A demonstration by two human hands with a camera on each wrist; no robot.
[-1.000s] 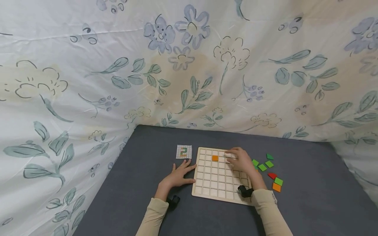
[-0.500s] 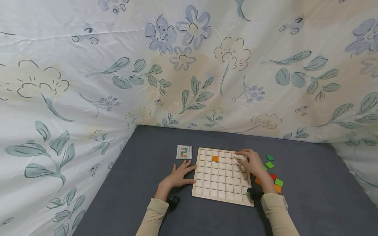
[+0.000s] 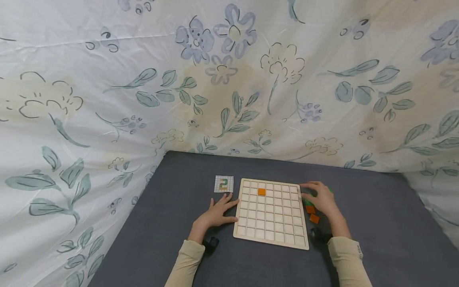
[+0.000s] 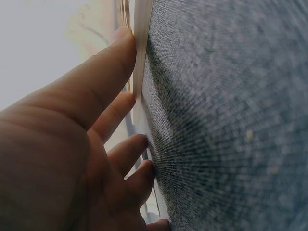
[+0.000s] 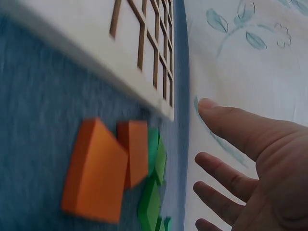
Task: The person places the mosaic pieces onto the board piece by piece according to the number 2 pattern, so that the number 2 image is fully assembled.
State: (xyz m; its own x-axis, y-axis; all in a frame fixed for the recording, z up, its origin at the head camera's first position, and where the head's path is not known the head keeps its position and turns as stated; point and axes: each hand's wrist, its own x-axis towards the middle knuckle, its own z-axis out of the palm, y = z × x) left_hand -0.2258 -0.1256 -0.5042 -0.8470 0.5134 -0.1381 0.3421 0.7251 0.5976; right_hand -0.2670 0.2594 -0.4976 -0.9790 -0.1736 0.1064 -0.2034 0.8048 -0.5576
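Board [image 3: 269,217] touched by left hand [image 3: 214,214] — right hand [image 3: 322,198] over tiles [image 3: 314,218]

You wear a pale beige left sleeve [image 3: 184,261] and right sleeve [image 3: 353,269], the right cuff [image 3: 344,246] bearing small dark markings [image 3: 359,250], and a black, blocky left wrist device [image 3: 212,244] and right wrist device [image 3: 320,236] by your bare left hand [image 3: 215,214] and right hand [image 3: 322,199].
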